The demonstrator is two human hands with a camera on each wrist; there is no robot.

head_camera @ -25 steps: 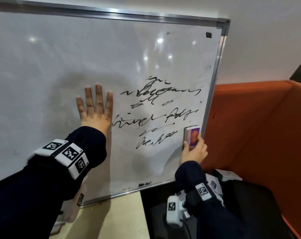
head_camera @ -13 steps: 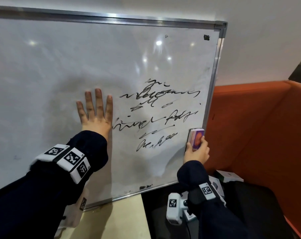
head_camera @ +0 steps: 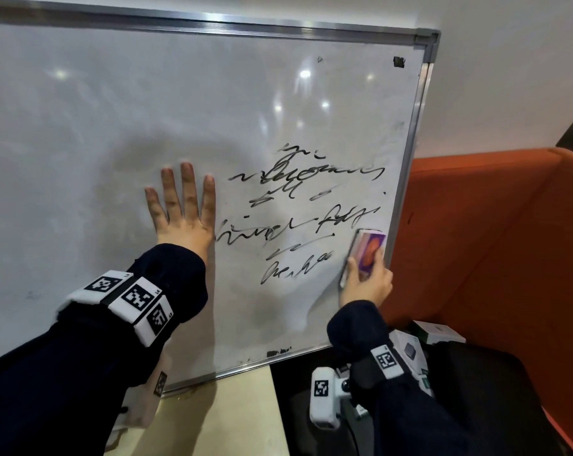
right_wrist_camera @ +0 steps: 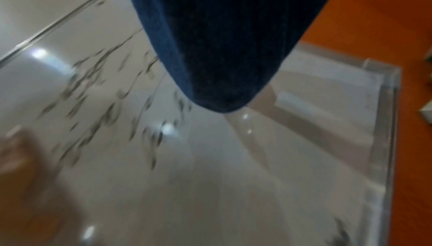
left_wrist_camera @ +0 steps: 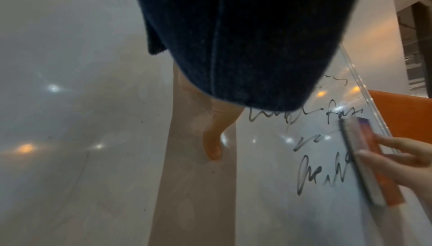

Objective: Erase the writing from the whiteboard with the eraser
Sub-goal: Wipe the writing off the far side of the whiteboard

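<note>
A metal-framed whiteboard [head_camera: 114, 126] leans upright, with several lines of black scribbled writing [head_camera: 298, 205] on its right half. My left hand [head_camera: 183, 212] lies flat on the board with straight fingers, just left of the writing. My right hand [head_camera: 365, 284] grips a purple and orange eraser [head_camera: 365, 251] and holds it against the board near the right frame edge, right of the lower lines. The left wrist view shows the eraser [left_wrist_camera: 364, 159] edge-on against the board beside the writing [left_wrist_camera: 327, 172]. The right wrist view is blurred; a dark sleeve [right_wrist_camera: 222, 37] hides the hand.
An orange upholstered seat back [head_camera: 492, 241] stands right of the board. White boxes [head_camera: 439, 334] lie on a dark seat below my right arm. A pale tabletop [head_camera: 239, 419] runs under the board's lower edge. Smudged grey erased patches cover the board's left and lower parts.
My right hand has slid the eraser slightly up along the board's right edge. My left hand stays flat in the same place on the board. The writing looks unchanged.
</note>
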